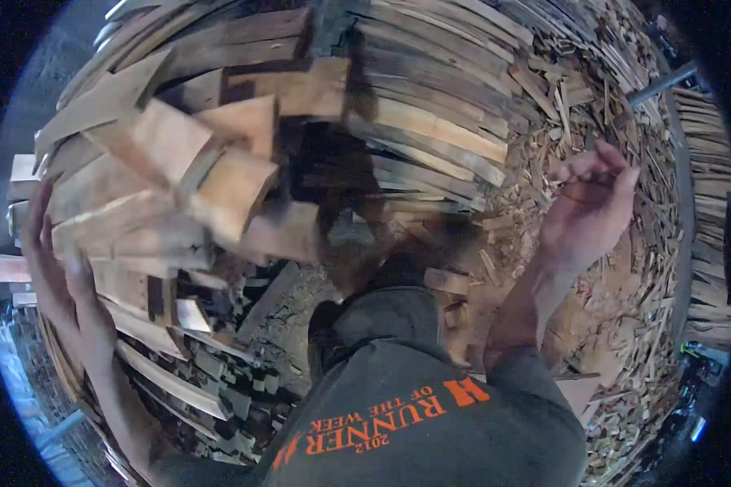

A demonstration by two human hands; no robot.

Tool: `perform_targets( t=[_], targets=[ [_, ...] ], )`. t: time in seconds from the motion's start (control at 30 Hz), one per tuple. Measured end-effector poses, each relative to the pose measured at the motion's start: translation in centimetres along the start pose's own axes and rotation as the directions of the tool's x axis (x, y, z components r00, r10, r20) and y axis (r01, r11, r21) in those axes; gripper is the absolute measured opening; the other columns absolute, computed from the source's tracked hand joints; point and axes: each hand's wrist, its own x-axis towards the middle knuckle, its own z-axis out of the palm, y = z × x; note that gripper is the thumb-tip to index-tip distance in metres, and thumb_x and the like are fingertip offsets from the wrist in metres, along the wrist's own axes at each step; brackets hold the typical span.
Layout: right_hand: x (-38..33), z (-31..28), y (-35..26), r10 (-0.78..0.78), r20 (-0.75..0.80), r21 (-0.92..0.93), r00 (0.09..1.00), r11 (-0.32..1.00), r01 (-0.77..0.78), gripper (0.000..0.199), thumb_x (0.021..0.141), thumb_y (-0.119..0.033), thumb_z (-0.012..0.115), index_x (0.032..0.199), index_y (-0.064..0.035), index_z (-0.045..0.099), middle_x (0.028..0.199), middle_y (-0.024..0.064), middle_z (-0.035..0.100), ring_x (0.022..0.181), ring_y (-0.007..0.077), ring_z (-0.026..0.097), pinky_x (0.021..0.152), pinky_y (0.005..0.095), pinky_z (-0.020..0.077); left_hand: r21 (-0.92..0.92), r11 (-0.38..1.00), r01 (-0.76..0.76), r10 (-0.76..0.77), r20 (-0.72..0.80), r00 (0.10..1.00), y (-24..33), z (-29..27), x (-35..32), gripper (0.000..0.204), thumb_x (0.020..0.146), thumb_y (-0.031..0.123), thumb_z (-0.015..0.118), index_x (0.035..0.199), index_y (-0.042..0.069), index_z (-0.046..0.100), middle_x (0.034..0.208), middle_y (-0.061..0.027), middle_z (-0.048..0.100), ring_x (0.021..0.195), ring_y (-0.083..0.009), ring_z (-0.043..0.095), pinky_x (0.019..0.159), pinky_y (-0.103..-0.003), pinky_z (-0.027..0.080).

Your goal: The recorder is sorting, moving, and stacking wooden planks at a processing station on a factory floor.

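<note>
Head-camera view looked straight down on us, and we stood in the middle of cut wood. Our left hand (53,268) was flat and spread against the end of an armful of short planks (162,195), fingers wide, pressing rather than pinching; the bundle rested along the left forearm at chest height, its pale cut faces tipped toward the camera and partly blurred. Our right hand (593,203) was out to the side, well apart from the bundle, with the fingers curled loosely inward. We could not tell whether it held anything, and nothing showed between the fingers.

To carry such a load well, we judged that the spread palm should stay square on the plank ends, so that none slid out, and the arm should stay tucked close under the lowest pieces. The topmost boards looked loosely seated and tilted, and they seemed the ones most likely to tip off.

Around us the long stacked boards (430,122) lay in rows ahead, and a thick litter of chips and offcuts (617,325) covered the ground to the right. A metal bar (662,84) jutted in at upper right. Darker scrap pieces (219,381) were heaped below the left arm. Loose scrap underfoot and the crowding stacks left little clear room for stepping.
</note>
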Motion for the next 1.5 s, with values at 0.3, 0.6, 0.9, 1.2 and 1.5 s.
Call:
perform_targets(
  t=[0.3, 0.6, 0.9, 1.2, 1.5],
  targets=[
    [3.6, -2.3, 3.4, 0.062, -0.19, -0.209, 0.98, 0.973, -0.102, 0.045, 0.105, -0.036, 0.044, 0.107, 0.0054, 0.062, 0.074, 0.0106, 0.061, 0.065, 0.0202, 0.057, 0.064, 0.0354, 0.0511, -0.169, 0.979, 0.11, -0.063, 0.261, 0.963, 0.5, 12.7, 6.9, 0.049, 0.101, 0.031, 0.046, 0.14, 0.002, 0.048, 0.142, -0.0179, 0.049, 0.136, -0.0297, 0.042, 0.115, -0.04, 0.027],
    [3.5, -2.5, 3.8, -0.058, -0.242, -0.409, 0.969, 0.911, -0.048, 0.044, 0.103, -0.038, 0.046, 0.102, 0.0029, 0.063, 0.072, 0.0082, 0.062, 0.065, 0.0178, 0.058, 0.064, 0.0329, 0.0512, -0.231, 0.94, 0.252, -0.178, 0.299, 0.937, 0.8, 12.6, 7.1, 0.057, 0.094, 0.036, 0.055, 0.139, 0.001, 0.048, 0.144, -0.02, 0.047, 0.139, -0.033, 0.038, 0.116, -0.043, 0.026],
    [13.1, 8.3, 11.8, -0.196, 0.479, -0.481, 0.855, 0.756, 0.443, 0.02, 0.097, -0.012, 0.059, 0.107, 0.0052, 0.063, 0.083, 0.01, 0.061, 0.072, 0.0162, 0.059, 0.068, 0.0282, 0.0473, -0.134, 0.889, 0.437, -0.341, 0.443, 0.829, 2.3, 11.3, 9.0, 0.077, 0.091, 0.054, 0.053, 0.147, 0.003, 0.04, 0.151, -0.0204, 0.036, 0.145, -0.0364, 0.027, 0.119, -0.047, 0.019],
    [37.6, 16.9, 25.8, -0.247, 0.456, -0.495, 0.855, 0.728, 0.475, 0.032, 0.095, -0.009, 0.063, 0.125, 0.0018, 0.058, 0.12, 0.0107, 0.06, 0.108, 0.0196, 0.057, 0.094, 0.0312, 0.046, -0.037, 0.672, 0.74, -0.714, 0.232, 0.66, 3.9, 13.7, 13.1, 0.07, 0.093, 0.042, 0.055, 0.145, -0.002, 0.038, 0.141, -0.0249, 0.043, 0.135, -0.039, 0.041, 0.114, -0.044, 0.03],
    [46.1, 17.5, 35.7, -0.049, 0.739, -0.38, 0.672, 0.794, 0.475, 0.038, 0.097, -0.025, 0.055, 0.118, 0.006, 0.061, 0.108, 0.0155, 0.067, 0.098, 0.0248, 0.063, 0.086, 0.036, 0.0498, 0.112, 0.441, 0.891, -0.878, -0.15, 0.454, 8.0, 17.2, 22.9, 0.051, 0.092, 0.024, 0.063, 0.135, -0.001, 0.051, 0.119, -0.0165, 0.062, 0.113, -0.0272, 0.061, 0.096, -0.039, 0.048]
  ],
)
